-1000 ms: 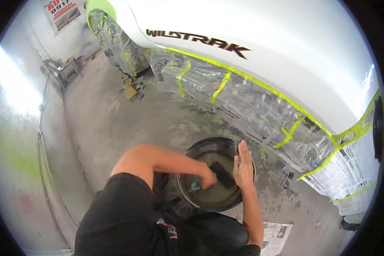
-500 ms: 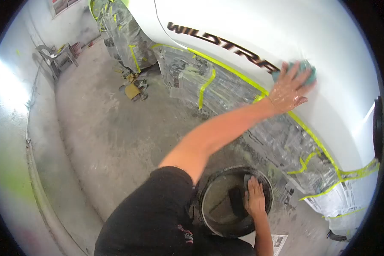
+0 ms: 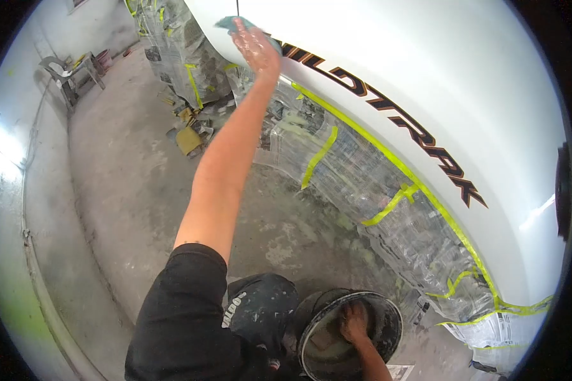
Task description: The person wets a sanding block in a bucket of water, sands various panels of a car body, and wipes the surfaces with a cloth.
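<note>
My left hand [image 3: 258, 54] presses a wet teal cloth [image 3: 232, 24] against the white vehicle panel [image 3: 388, 44], near the left end of its black, orange-edged "WILDTRAK" lettering [image 3: 388, 105]. The cloth partly sticks out beyond my fingertips. Low in the view, my right hand [image 3: 354, 324] reaches inside a round dark bucket [image 3: 397, 317] of murky water. Its fingers look stretched out, with the tips partly hidden in the water. A brownish flat piece [image 3: 325, 340] shows in the bucket beside that hand.
Plastic and paper masking [image 3: 337, 159], edged with yellow-green tape [image 3: 388, 155], covers the vehicle's lower side. Scraps and a yellowish block [image 3: 188, 141] lie on the concrete floor [image 3: 133, 171]. A chair [image 3: 73, 76] stands by the left wall.
My left hand has swept the cloth leftward and up along the panel, from the lettering's right part to its left end. My right hand has moved from the bucket's right side down into the water.
</note>
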Action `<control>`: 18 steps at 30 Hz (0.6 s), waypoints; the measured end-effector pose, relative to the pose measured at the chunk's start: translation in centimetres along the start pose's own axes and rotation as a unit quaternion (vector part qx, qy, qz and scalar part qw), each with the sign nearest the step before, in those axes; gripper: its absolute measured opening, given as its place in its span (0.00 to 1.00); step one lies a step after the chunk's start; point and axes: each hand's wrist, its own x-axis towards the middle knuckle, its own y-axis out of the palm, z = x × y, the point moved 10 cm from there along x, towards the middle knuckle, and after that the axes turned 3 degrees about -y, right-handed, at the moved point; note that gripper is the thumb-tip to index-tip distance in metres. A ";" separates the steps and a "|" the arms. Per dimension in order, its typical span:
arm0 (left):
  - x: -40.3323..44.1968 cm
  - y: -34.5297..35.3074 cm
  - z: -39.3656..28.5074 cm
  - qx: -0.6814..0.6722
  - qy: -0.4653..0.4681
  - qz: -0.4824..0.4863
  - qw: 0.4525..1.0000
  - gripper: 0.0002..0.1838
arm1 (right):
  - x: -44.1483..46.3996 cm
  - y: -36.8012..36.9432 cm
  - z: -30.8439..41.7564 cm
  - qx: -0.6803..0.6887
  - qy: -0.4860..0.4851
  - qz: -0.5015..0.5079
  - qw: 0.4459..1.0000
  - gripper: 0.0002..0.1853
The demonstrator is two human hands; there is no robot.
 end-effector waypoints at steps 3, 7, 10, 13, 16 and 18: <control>-0.5 0.6 2.1 -0.011 -0.065 -0.018 0.998 0.32 | 1.7 5.1 -1.6 -0.032 0.028 -0.007 0.999 0.31; -11.7 2.8 -5.4 -0.001 -0.030 -0.023 0.999 0.32 | 2.8 12.9 -6.1 -0.089 0.028 0.002 0.996 0.29; -23.1 5.7 -14.6 -0.010 0.165 0.016 0.986 0.34 | 3.4 7.5 -3.1 0.035 0.051 0.106 0.992 0.27; -35.7 9.4 -21.9 -0.076 0.286 0.129 0.946 0.37 | 2.4 0.6 -1.3 0.148 0.105 0.098 0.978 0.25; -45.9 11.8 -26.9 -0.110 0.442 0.273 0.847 0.25 | -0.1 -6.4 1.3 0.134 0.125 0.133 0.974 0.24; -48.7 12.5 -28.3 -0.175 0.484 0.327 0.793 0.21 | -2.0 -9.7 0.6 0.229 0.124 0.028 0.965 0.23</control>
